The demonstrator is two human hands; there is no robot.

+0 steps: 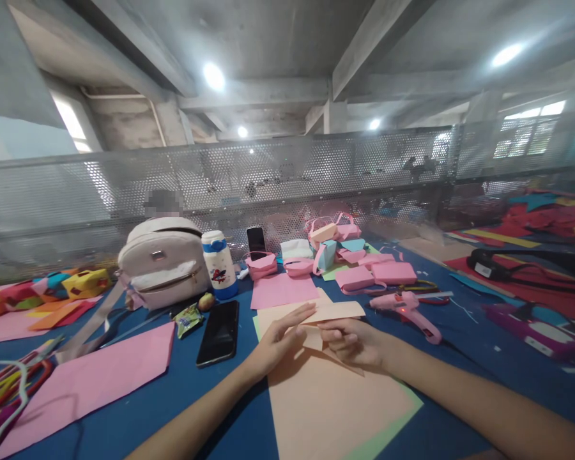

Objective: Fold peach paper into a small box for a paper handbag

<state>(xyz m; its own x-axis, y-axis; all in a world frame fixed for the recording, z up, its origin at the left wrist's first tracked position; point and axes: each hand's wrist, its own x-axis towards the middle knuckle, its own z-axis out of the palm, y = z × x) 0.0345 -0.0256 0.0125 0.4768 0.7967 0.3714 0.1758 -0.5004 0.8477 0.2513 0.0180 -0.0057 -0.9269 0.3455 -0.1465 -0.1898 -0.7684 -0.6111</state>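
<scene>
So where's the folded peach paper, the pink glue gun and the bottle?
Folded peach paper (339,311), head view: upper flap.
Pink glue gun (411,310), head view: body.
Bottle (220,267), head view: printed side.

On the table (146,409), a stack of paper sheets (326,412) lies under the left hand (282,337) and right hand (357,342), with a folded paper piece (340,312) between them. Left of the stack lies a phone (218,333); a bottle (223,271) stands behind it, a backpack (165,271) left of the bottle. Right of the hands lies a glue gun (407,308). Behind the table runs a perforated partition (287,172).
</scene>
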